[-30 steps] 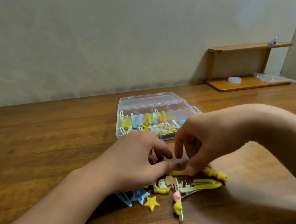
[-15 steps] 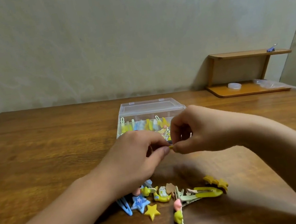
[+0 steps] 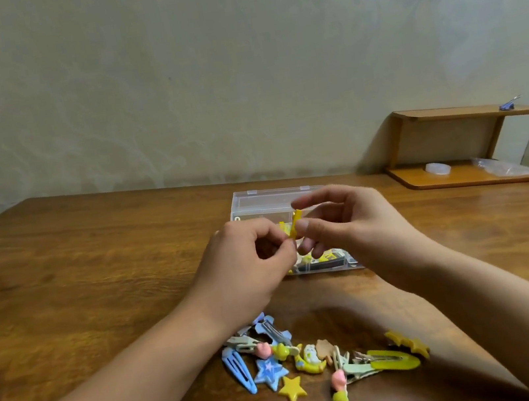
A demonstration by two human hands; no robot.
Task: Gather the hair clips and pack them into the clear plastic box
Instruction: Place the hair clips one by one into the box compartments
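Observation:
A small yellow hair clip (image 3: 296, 226) is held upright in the air between both hands, just in front of the clear plastic box (image 3: 266, 200). My left hand (image 3: 250, 272) pinches its lower end; my right hand (image 3: 346, 222) pinches it with thumb and fingers from the right. The box stands open on the table behind the hands, with several clips inside, mostly hidden. A pile of loose hair clips (image 3: 316, 358) lies on the wooden table (image 3: 78, 281) below my hands: a blue snap clip, a blue star, a yellow star, a long yellow clip.
A low wooden shelf (image 3: 462, 148) stands at the back right against the wall, with a small white lid and a plastic bag on it. The wall runs close behind the table's far edge.
Both hands rose from the pile with the yellow clip and moved toward the box; the clip now stands upright between them.

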